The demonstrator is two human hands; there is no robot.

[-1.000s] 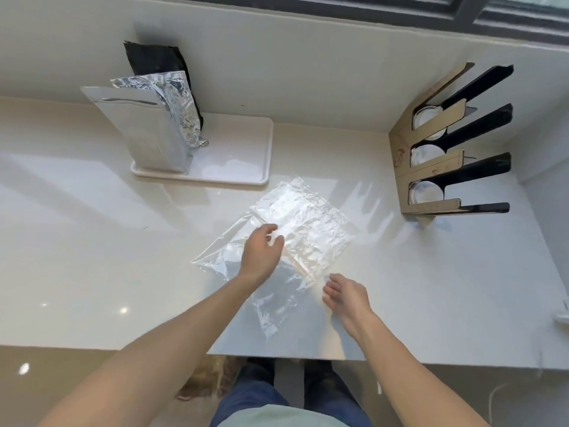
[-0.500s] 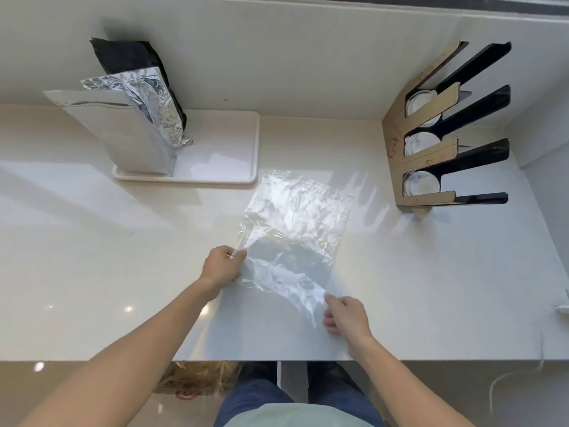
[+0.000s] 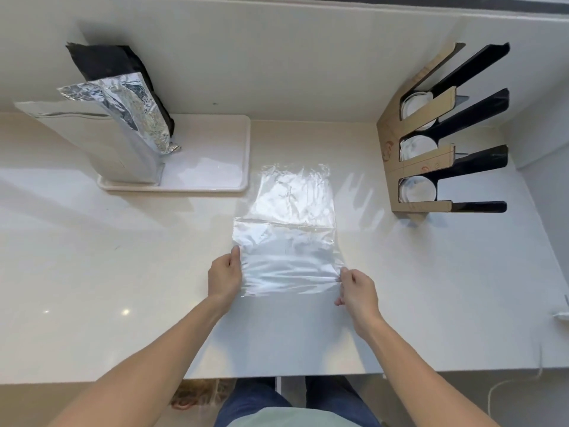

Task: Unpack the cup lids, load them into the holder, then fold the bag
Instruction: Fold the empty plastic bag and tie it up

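Observation:
A clear plastic bag (image 3: 292, 229) lies flat and straightened on the white counter, its long side running away from me. My left hand (image 3: 224, 277) pinches the bag's near left corner. My right hand (image 3: 356, 288) pinches its near right corner. The near edge looks stretched taut between both hands. A brown and black lid holder (image 3: 431, 155) stands at the right, with white cup lids (image 3: 417, 189) in each of its three slots.
A white tray (image 3: 212, 155) sits at the back left and carries a silver foil bag (image 3: 101, 140) with a black bag (image 3: 114, 63) behind it. The counter's front edge (image 3: 277, 377) runs just below my forearms. A wall closes the back and right.
The bag was crumpled and slanted; both hands took its near corners and pulled it square and flat. My left hand shifted from the bag's middle to the left corner.

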